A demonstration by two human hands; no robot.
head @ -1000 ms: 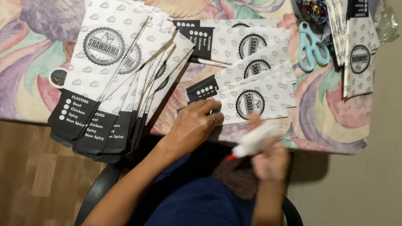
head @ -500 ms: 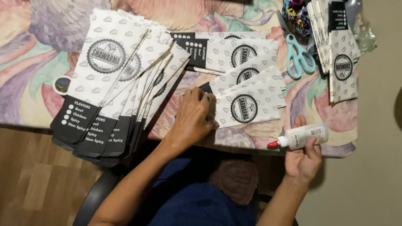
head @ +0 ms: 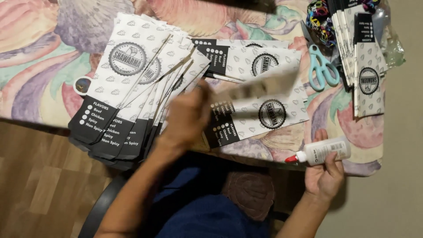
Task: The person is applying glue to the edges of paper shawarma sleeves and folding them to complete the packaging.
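Pastel swirls of pink, green and purple cover the cloth on the worktop [head: 26, 88], which stands over a wood-patterned floor, with the person seated at its near edge.

The right hand [head: 325, 174] hangs just off that near edge, its grip closed around a white glue bottle [head: 324, 151]. The bottle lies nearly level, its long axis running left to right, with the red nozzle pointing left toward the paper bags.

The left hand [head: 187, 117] is raised over the middle of the worktop and heavily blurred. It seems to have hold of one printed paper bag [head: 260, 86], itself a smear stretching up and to the right from the fingers; how tightly that grip is closed I cannot tell.

Directly beneath and right of the left hand lie a few flat bags [head: 264, 117], black ends toward the person. They sit up and to the left of the glue nozzle, near it but not touching, and the left hand is the nearer of the two.

Further left, a fanned stack of bags [head: 132, 88] overhangs the worktop edge. At the far right are teal-handled scissors [head: 323, 68] and another bundle of bags [head: 363, 66] standing lengthwise.
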